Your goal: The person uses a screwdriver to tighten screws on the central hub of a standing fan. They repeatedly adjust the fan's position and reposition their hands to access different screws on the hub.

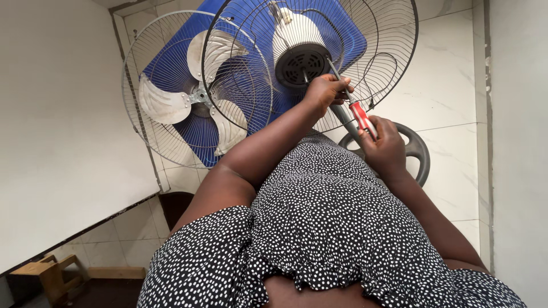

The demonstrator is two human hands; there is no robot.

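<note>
Step in hand: I judge I'm driving a screw at the back of the fan motor housing [301, 60], with the screwdriver [353, 105] tip set against its dark vented face.
Right hand: my right hand [386, 147] is closed in a fist round the red handle, the lower end of the tool, fingers wrapped tight.
Left hand: my left hand [328, 91] is curled round the metal shaft further up, pinching it to steady the tip; it sits just above and to the left of the right hand.
Screwdriver: runs slantwise from the right hand up through the left hand to the housing.
Rear guard: the wire grille [319, 63] rings the housing, just beyond the left hand.
Blade and front guard: the silver three-blade fan blade [188, 97] lies inside the other wire guard [171, 91] on a blue board [194, 137], well to the left of both hands.
Fan base: a dark round base [419, 151] shows just behind the right hand.
Next move, my judgement: it calls for keeping the tip seated and the shaft straight while the right wrist turns; whether the tip is in a screw head I cannot tell.
</note>
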